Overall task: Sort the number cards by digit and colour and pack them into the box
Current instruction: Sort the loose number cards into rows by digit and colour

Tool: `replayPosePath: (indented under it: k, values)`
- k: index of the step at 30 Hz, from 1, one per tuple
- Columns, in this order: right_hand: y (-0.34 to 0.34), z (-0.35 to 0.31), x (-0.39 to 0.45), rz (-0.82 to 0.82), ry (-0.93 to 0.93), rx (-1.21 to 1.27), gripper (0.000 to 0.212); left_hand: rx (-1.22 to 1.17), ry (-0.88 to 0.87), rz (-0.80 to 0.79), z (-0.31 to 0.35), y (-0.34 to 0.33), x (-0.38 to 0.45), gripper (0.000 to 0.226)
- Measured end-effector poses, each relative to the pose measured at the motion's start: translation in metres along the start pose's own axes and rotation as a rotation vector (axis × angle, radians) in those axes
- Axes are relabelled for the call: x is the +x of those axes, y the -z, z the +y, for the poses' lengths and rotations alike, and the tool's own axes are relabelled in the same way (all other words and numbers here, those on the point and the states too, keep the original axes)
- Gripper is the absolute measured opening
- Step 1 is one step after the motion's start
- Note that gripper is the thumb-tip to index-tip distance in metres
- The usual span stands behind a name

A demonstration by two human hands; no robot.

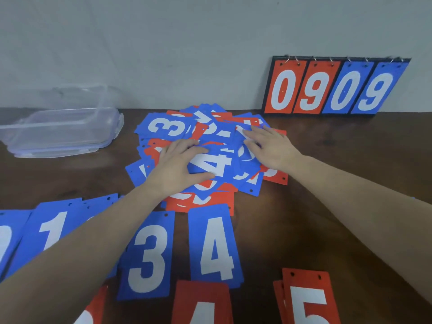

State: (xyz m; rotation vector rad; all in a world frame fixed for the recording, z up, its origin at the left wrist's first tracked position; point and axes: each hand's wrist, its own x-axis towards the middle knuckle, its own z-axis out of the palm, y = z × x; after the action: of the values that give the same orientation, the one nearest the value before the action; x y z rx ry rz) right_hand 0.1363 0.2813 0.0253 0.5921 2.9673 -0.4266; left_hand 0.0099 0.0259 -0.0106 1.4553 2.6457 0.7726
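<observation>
A jumbled heap of blue and red number cards [173, 129] lies in the middle of the brown table. My left hand [177, 164] pinches a blue 4 card [215, 163] on top of the heap, thumb under its near edge and fingers on its far edge. My right hand [268, 148] rests flat with spread fingers on the heap's right side. Sorted cards lie near me: a blue 1 [53, 228], a blue 3 [147, 258], a blue 4 [212, 246], a red 4 [203, 305], a red 5 [308, 300]. The clear plastic box [58, 129] stands at the far left.
A flip scoreboard [334, 90] showing 0 9 0 9 leans against the grey wall at the far right. Another blue card [7, 235] shows at the left edge, and a red card [93, 312] peeks out under my left forearm. Bare wood [339, 164] lies right of the heap.
</observation>
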Motion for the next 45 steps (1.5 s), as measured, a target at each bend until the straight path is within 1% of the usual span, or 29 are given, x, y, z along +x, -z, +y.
replayPosePath:
  k: [1,3,6,9,10,11,13,14,16,18,21,23,25,28,30,33,36,41,45]
  values:
    - [-0.002,0.003,-0.001,-0.029,0.0,-0.049,0.055,0.008,0.006,-0.01,-0.001,-0.001,0.0,0.085]
    - [-0.005,0.013,-0.008,-0.002,0.002,-0.086,0.053,0.014,0.019,-0.036,-0.002,-0.002,0.001,0.087]
    - [-0.003,0.032,-0.021,0.094,-0.032,-0.039,0.048,0.014,0.016,-0.026,-0.005,-0.004,0.002,0.084]
    - [0.002,0.044,-0.03,0.125,-0.11,0.04,0.035,0.012,0.015,-0.008,-0.004,-0.003,0.001,0.082]
    - [0.003,0.046,-0.031,0.137,-0.127,0.074,0.035,0.008,0.015,-0.004,-0.004,-0.003,0.001,0.082]
    - [0.005,0.046,-0.032,0.14,-0.138,0.11,0.04,0.005,0.015,0.0,-0.003,-0.003,0.001,0.082]
    - [0.009,0.044,-0.033,0.094,-0.146,0.15,0.056,0.01,0.013,0.015,-0.001,-0.002,0.0,0.082]
    - [0.011,0.042,-0.033,0.06,-0.147,0.143,0.063,0.018,0.008,0.029,0.0,-0.002,-0.001,0.081]
    - [0.015,0.039,-0.032,0.021,-0.153,0.106,0.071,0.031,-0.01,0.048,0.0,-0.002,-0.003,0.079]
    - [0.017,0.039,-0.032,0.035,-0.166,0.088,0.075,0.032,-0.013,0.033,0.0,-0.002,-0.003,0.08]
    - [0.016,0.042,-0.038,0.135,-0.184,0.125,0.079,0.038,0.003,0.021,0.0,-0.001,-0.003,0.081]
    - [0.015,0.047,-0.045,0.189,-0.217,0.138,0.074,0.044,0.013,0.047,0.002,0.0,-0.004,0.079]
    - [0.013,0.053,-0.053,0.196,-0.253,0.159,0.061,0.061,0.01,0.075,0.003,0.001,-0.006,0.076]
    - [0.008,0.061,-0.067,0.265,-0.274,0.387,0.041,0.08,-0.018,0.079,0.005,0.002,-0.007,0.075]
    - [0.008,0.062,-0.076,0.318,-0.293,0.534,0.033,0.018,-0.031,0.057,0.006,0.002,-0.007,0.077]
    - [0.01,0.058,-0.086,0.362,-0.306,0.671,0.022,-0.055,-0.04,0.068,0.008,0.006,-0.006,0.076]
    - [0.01,0.053,-0.094,0.384,-0.304,0.748,0.02,-0.098,0.002,0.104,0.016,0.013,-0.005,0.066]
    - [0.011,0.044,-0.105,0.39,-0.312,0.83,0.02,-0.18,0.126,0.142,0.034,0.028,0.001,0.075]
    - [0.01,0.038,-0.114,0.399,-0.325,0.929,0.021,-0.26,0.225,0.199,0.041,0.046,0.001,0.072]
